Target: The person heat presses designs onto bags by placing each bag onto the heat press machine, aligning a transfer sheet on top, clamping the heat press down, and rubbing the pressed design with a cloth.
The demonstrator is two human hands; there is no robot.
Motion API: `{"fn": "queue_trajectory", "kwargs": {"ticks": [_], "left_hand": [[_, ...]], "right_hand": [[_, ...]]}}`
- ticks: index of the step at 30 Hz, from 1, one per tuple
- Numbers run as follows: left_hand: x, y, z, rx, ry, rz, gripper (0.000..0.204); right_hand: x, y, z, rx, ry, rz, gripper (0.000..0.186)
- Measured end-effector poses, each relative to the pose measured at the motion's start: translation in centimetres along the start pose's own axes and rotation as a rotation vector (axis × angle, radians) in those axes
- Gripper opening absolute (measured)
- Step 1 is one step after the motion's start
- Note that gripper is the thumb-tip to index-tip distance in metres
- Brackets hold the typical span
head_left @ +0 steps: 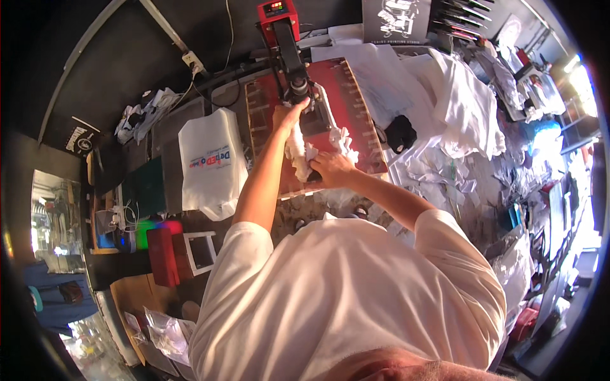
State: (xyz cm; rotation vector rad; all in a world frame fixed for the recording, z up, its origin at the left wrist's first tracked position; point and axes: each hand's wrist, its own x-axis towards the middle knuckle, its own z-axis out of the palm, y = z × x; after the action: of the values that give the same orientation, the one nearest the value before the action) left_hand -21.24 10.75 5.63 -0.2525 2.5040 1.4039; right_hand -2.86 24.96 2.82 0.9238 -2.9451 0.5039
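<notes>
A heat press with a broad red plate (pixel 352 114) stands in front of me. Its lever has two side bars bound in crumpled white wrapping (pixel 296 151). My left hand (pixel 291 117) is closed around the upper part of the left bar, close to the central pivot (pixel 298 87), its thumb pointing across. Nearer to me, my right hand (pixel 333 170) lies at the front of the press between the wrapped bars, fingers spread, beside a small dark part. What its fingertips touch is hard to make out. Left of the press lies a stack of white printed fabric (pixel 212 162).
A red control box (pixel 277 11) with a lit display tops the press. White cloth (pixel 457 95) is heaped at the right, beside a black bundle (pixel 400 134). Scraps (pixel 438 178) litter the area below. A red box (pixel 163 257) sits at the lower left.
</notes>
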Motion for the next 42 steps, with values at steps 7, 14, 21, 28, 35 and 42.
{"fn": "queue_trajectory", "kwargs": {"ticks": [7,14,21,28,35,42], "left_hand": [[4.0,-4.0,-1.4,-0.008,-0.184,0.076,0.087],[5.5,-1.5,-6.9,0.377,0.407,0.748,0.074],[-8.3,-1.5,-7.5,-0.488,-0.183,0.133,0.048],[-23.9,-7.9,-10.4,-0.338,-0.914,0.029,0.031],[-27.7,-9.1,-3.0,-0.098,-0.822,-0.146,0.038],[-26.8,-7.0,0.7,0.083,-0.871,-0.018,0.038]], "right_hand": [[1.9,-2.2,-0.2,0.048,0.126,0.04,0.067],[1.4,-6.9,-10.6,0.059,0.43,-0.15,0.057],[-4.1,-0.1,-15.9,1.109,0.843,0.401,0.016],[-11.8,25.0,-2.9,0.013,0.411,0.923,0.071],[-10.5,24.9,4.4,0.042,0.136,1.166,0.095],[-17.0,34.1,8.1,0.528,0.78,1.243,0.035]]}}
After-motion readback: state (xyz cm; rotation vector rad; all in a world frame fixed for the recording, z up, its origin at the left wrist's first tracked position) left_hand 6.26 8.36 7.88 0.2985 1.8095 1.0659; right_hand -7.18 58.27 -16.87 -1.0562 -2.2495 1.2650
